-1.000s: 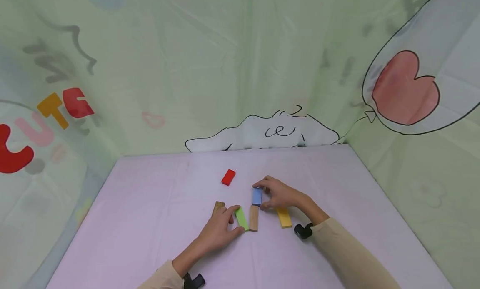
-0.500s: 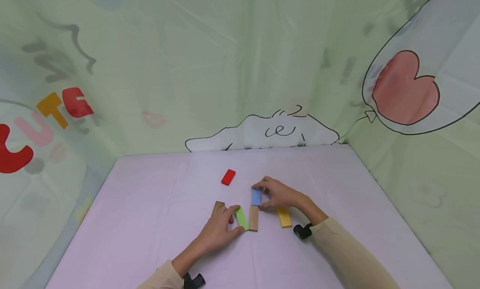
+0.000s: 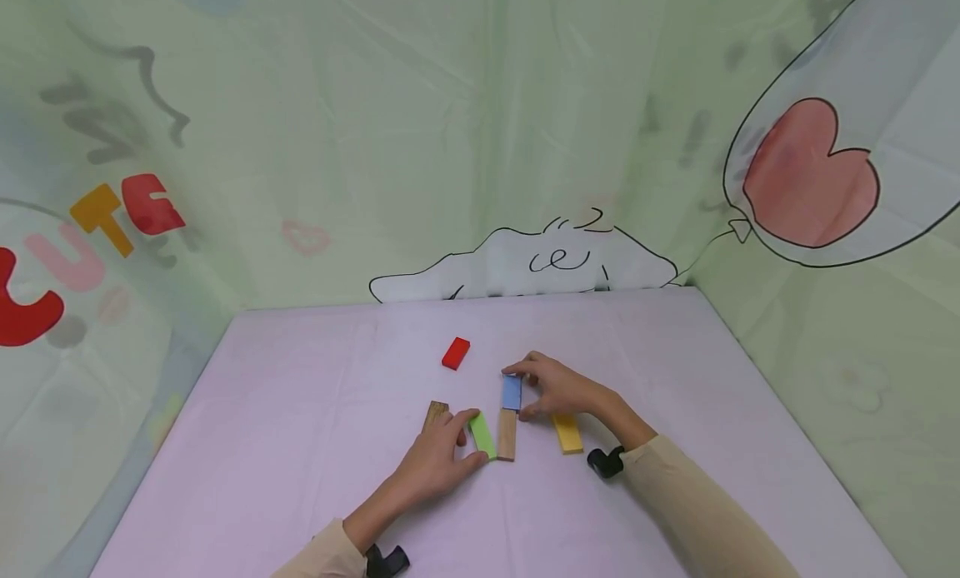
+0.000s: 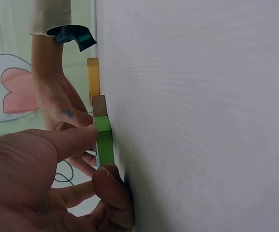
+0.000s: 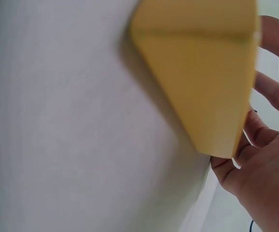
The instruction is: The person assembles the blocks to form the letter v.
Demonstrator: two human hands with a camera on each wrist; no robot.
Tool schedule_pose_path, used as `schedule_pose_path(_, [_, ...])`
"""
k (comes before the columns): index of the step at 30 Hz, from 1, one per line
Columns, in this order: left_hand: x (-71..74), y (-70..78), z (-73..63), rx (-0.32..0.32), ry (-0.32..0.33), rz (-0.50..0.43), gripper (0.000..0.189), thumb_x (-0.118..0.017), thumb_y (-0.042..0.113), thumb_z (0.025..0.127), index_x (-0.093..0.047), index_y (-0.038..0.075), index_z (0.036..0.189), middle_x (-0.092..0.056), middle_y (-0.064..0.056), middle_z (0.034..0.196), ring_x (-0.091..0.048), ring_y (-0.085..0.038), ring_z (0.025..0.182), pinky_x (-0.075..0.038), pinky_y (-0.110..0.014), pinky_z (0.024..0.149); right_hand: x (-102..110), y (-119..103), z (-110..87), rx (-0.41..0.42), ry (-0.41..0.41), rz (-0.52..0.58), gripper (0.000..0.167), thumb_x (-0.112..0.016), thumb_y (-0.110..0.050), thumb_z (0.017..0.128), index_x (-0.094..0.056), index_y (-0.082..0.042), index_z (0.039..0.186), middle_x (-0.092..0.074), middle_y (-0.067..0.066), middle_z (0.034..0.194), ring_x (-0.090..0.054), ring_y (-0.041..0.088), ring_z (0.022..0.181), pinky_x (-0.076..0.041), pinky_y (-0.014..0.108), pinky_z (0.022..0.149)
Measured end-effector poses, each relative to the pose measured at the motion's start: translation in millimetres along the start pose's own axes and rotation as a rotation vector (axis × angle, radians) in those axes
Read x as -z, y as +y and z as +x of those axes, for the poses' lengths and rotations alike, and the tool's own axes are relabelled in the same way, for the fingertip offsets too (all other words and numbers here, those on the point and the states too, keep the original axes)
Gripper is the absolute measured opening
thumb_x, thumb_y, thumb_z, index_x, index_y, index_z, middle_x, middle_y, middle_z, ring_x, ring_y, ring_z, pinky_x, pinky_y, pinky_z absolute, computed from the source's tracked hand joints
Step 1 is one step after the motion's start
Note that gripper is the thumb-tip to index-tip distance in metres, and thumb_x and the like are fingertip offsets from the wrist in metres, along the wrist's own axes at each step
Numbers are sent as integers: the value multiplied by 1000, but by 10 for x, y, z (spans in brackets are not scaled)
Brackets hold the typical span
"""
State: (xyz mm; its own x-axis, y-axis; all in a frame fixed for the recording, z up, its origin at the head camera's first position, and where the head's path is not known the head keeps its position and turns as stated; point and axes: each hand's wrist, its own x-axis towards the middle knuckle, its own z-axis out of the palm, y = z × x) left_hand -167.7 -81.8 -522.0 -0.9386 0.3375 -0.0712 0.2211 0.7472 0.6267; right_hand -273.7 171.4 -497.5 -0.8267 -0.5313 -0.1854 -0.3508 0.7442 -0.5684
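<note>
In the head view, my left hand pinches a light green block, the index finger at its far end and the thumb at its near end. A plain wooden block lies just right of it, nearly meeting it at the near end. Beyond that, a blue block lines up end to end with the wood. My right hand holds the blue block between index finger and thumb. In the left wrist view, thumb and fingers grip the green block, with the wooden block behind.
A yellow block lies under and right of my right hand; it looms large in the right wrist view. Farther back is a red block. A darker brown block is partly hidden behind my left hand. All sit on a pale cloth-covered table.
The blue block has shifted slightly left and straightened in my right hand, now in line with the wooden block. My left hand and the green block have stayed put.
</note>
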Motion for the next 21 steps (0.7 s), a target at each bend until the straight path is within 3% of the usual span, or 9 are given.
schedule_pose_path(21, [1, -5, -1, -7, 5, -12, 66, -79, 36, 94, -56, 13, 151, -56, 2, 97, -47, -9, 79, -39, -23, 65, -21, -9, -1, -8, 7, 16, 65, -90, -22, 84, -65, -19, 144, -57, 6, 125, -55, 20, 111, -56, 39, 98])
